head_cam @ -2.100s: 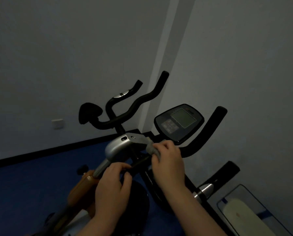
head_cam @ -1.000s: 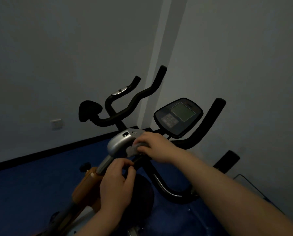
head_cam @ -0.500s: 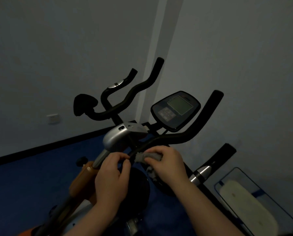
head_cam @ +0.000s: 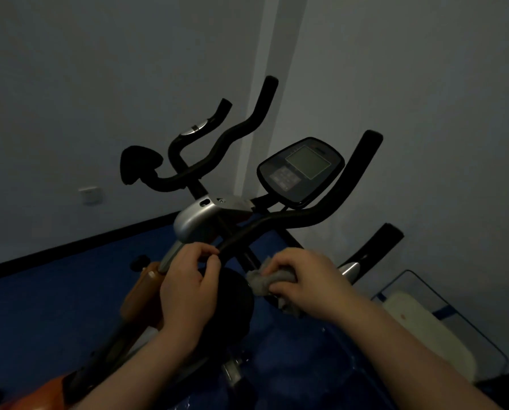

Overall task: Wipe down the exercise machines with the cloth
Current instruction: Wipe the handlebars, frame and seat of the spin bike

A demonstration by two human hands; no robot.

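The room is dim, and an exercise bike (head_cam: 217, 220) stands on a blue floor (head_cam: 55, 291) in the corner where two pale walls meet. The left hand (head_cam: 188, 288) has its grip closed round the lower end of the black handlebar (head_cam: 300, 217), thumb and fingers pinching the bar just below the silver housing (head_cam: 197, 217) at the top of the stem. The right hand (head_cam: 303, 279) has its grip closed on a crumpled grey cloth (head_cam: 262, 281), fingers curled over it so that a wad pokes out toward the left hand and a smaller tail hangs below the palm. The cloth sits low on the bike's frame, just right of the left hand and under the handlebar's bend (whether it actually presses on a tube there is too dark to tell). Above the hands the handlebar sweeps up to the right, ending in an upright padded tip, and the console (head_cam: 302, 173) with its grey screen tilts toward the camera between the bar ends. A second set of black bars (head_cam: 217, 143) rises behind, on the left. An orange part (head_cam: 146, 291) of the frame shows beside the left wrist. A wall socket (head_cam: 91, 194) sits low on the left wall. At the lower right a pale cushion (head_cam: 424, 329) lies inside a dark wire frame.
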